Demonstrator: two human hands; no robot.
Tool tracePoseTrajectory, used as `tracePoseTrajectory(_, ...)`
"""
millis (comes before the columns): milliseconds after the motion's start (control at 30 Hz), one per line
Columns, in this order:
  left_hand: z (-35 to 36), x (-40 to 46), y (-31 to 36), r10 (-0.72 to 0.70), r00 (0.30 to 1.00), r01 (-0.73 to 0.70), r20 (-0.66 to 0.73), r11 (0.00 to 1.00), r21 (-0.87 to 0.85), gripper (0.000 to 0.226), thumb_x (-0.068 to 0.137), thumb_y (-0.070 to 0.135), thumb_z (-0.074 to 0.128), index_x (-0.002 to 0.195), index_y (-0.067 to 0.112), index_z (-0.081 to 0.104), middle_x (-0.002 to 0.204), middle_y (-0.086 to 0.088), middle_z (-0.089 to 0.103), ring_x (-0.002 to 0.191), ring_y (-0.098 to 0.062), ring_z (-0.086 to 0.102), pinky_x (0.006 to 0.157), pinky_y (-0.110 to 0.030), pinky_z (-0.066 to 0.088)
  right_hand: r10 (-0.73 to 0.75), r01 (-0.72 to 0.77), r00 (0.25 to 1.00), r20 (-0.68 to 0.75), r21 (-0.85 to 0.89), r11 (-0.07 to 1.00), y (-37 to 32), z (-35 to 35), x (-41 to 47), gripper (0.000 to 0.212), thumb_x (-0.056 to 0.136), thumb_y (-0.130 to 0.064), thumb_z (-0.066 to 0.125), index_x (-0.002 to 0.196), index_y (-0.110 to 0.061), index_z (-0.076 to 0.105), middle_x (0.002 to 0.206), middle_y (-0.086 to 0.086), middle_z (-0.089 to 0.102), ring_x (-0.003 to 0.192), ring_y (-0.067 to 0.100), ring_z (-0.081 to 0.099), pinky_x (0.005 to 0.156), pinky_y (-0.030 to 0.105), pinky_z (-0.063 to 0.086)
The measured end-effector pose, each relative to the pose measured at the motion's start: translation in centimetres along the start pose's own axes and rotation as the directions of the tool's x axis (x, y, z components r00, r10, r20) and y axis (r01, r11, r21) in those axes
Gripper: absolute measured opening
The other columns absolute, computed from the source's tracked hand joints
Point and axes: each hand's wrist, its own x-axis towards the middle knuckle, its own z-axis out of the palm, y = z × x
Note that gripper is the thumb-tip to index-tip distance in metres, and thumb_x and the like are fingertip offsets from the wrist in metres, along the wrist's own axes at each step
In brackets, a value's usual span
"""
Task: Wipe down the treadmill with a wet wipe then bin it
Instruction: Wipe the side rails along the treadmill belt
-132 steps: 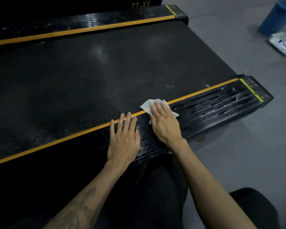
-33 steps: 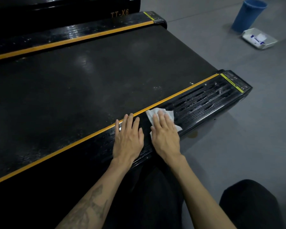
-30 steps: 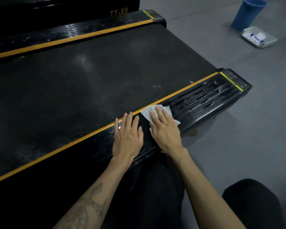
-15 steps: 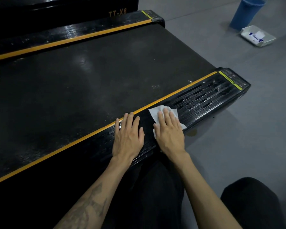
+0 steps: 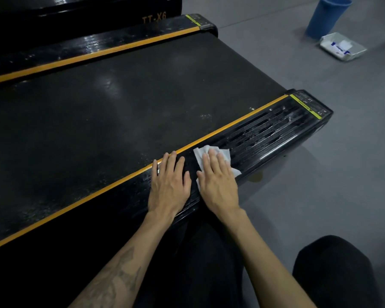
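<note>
Two bare hands lie side by side on the near side rail (image 5: pixel 265 134) of a black treadmill (image 5: pixel 120 112). The right hand (image 5: pixel 218 181) is flat, fingers straight and together, pressing a white wet wipe (image 5: pixel 222 153) onto the ribbed rail; the wipe's edges show beyond the fingertips and past the little-finger side. The left hand (image 5: pixel 169 185), just beside the right, is also flat and holds nothing, its fingertips reaching the orange stripe (image 5: pixel 231 126) along the belt's edge.

To the right of the wiping hand the rail grooves look wet and streaked. Good wiping here likely means keeping the palm flat, stroking along the grooves, and the left hand bracing.

Far beyond the right hand, on the grey floor, stand a blue bin (image 5: pixel 326 16) and a wipes packet (image 5: pixel 342 48) touching its base.
</note>
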Motion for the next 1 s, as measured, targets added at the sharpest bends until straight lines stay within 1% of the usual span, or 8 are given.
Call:
tracePoseTrajectory(100, 0.0, -0.1, 0.0, 0.002, 1.000, -0.002, 0.004, 1.000, 0.000, 0.049, 0.104, 0.035, 0.044, 0.147, 0.012, 0.050, 0.158, -0.013, 0.044, 0.150, -0.031, 0.037, 0.122, -0.057, 0.030, -0.048, 0.048, 0.999, 0.005, -0.008, 0.999, 1.6, -0.8, 1.4, 0.070, 0.105, -0.045, 0.010, 0.159, -0.008, 0.032, 0.167, 0.014, 0.024, 0.156, 0.030, 0.019, 0.128, 0.046, 0.019)
tracePoseTrajectory(267, 0.0, -0.2, 0.0, 0.004, 1.000, -0.004, 0.006, 1.000, 0.001, 0.049, 0.104, 0.035, 0.045, 0.147, 0.013, 0.050, 0.158, -0.013, 0.044, 0.150, -0.030, 0.037, 0.122, -0.057, 0.030, 0.071, -0.073, 0.996, -0.047, -0.024, 0.997, 1.0, -0.1, -0.6, 0.066, 0.106, -0.041, 0.017, 0.156, -0.003, 0.038, 0.165, 0.017, 0.029, 0.155, 0.031, 0.024, 0.126, 0.046, 0.022)
tracePoseTrajectory(433, 0.1, 0.0, 0.0, 0.004, 1.000, -0.004, 0.005, 1.000, 0.003, 0.048, 0.105, 0.035, 0.045, 0.147, 0.013, 0.050, 0.158, -0.013, 0.044, 0.150, -0.031, 0.036, 0.122, -0.057, 0.030, -0.034, 0.034, 0.999, 0.023, -0.007, 0.999, 1.4, -0.7, 0.8, 0.071, 0.104, -0.046, 0.006, 0.161, -0.009, 0.026, 0.169, 0.012, 0.017, 0.158, 0.028, 0.012, 0.129, 0.045, 0.014)
tracePoseTrajectory(567, 0.3, -0.1, 0.0, 0.008, 1.000, -0.008, -0.005, 1.000, -0.003, 0.047, 0.105, 0.034, 0.046, 0.147, 0.013, 0.050, 0.158, -0.013, 0.044, 0.150, -0.031, 0.036, 0.122, -0.056, 0.029, 0.063, -0.063, 0.997, -0.055, -0.014, 0.998, 1.9, -0.6, -0.1, 0.067, 0.106, -0.042, 0.013, 0.158, -0.005, 0.034, 0.166, 0.016, 0.027, 0.155, 0.031, 0.023, 0.127, 0.045, 0.021)
tracePoseTrajectory(633, 0.4, 0.0, -0.1, 0.014, 1.000, -0.014, -0.006, 1.000, 0.000, 0.047, 0.105, 0.034, 0.046, 0.147, 0.012, 0.050, 0.158, -0.013, 0.044, 0.150, -0.031, 0.037, 0.122, -0.056, 0.029, 0.086, -0.087, 0.995, -0.052, -0.024, 0.996, 0.8, 0.1, -1.3, 0.065, 0.107, -0.040, 0.016, 0.156, -0.003, 0.036, 0.165, 0.018, 0.030, 0.154, 0.033, 0.025, 0.126, 0.046, 0.022)
tracePoseTrajectory(800, 0.5, -0.1, -0.2, 0.054, 0.998, -0.054, -0.008, 0.998, -0.015, 0.050, 0.105, 0.037, 0.039, 0.147, 0.013, 0.051, 0.158, -0.012, 0.044, 0.151, -0.029, 0.035, 0.123, -0.056, 0.029, -0.044, 0.044, 0.999, 0.002, 0.003, 0.999, 1.6, -0.6, -0.1, 0.068, 0.105, -0.042, 0.010, 0.160, -0.009, 0.031, 0.168, 0.013, 0.023, 0.157, 0.028, 0.016, 0.127, 0.047, 0.019)
tracePoseTrajectory(867, 0.5, -0.1, -0.1, 0.086, 0.996, -0.086, -0.012, 0.996, -0.028, 0.054, 0.105, 0.040, 0.032, 0.147, 0.013, 0.052, 0.158, -0.011, 0.045, 0.151, -0.027, 0.034, 0.123, -0.055, 0.029, 0.005, -0.004, 1.000, -0.027, 0.007, 1.000, 2.8, -1.1, 0.1, 0.069, 0.104, -0.044, 0.010, 0.160, -0.009, 0.031, 0.168, 0.012, 0.024, 0.157, 0.027, 0.018, 0.128, 0.045, 0.018)
tracePoseTrajectory(1000, 0.7, -0.1, -0.2, 0.108, 0.994, -0.108, -0.010, 0.993, -0.040, 0.057, 0.103, 0.043, 0.030, 0.148, 0.014, 0.052, 0.159, -0.009, 0.044, 0.152, -0.024, 0.033, 0.123, -0.053, 0.029, 0.102, -0.103, 0.993, -0.060, -0.020, 0.994, 1.7, -0.2, -2.0, 0.067, 0.106, -0.042, 0.015, 0.157, -0.004, 0.036, 0.166, 0.017, 0.027, 0.156, 0.031, 0.022, 0.127, 0.046, 0.022)
